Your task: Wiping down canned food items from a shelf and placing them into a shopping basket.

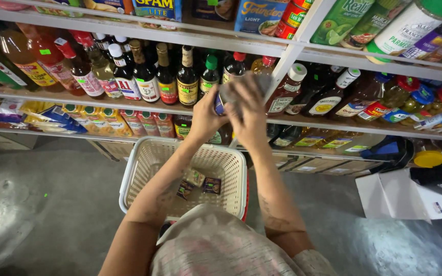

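Left hand (pixel 206 115): closed around small bottle (pixel 220 104), held up.
Right hand (pixel 249 115): presses grey cloth (pixel 241 92) onto bottle.
Below: cream basket (pixel 144 168), small packets (pixel 198 183) inside.

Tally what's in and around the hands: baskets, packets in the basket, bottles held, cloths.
Baskets: 1, a cream basket on the floor.
Small packets in the basket: 3.
Bottles held: 1, a bottle in the left hand.
Cloths: 1, a grey cloth under the right hand.
Total: 6.
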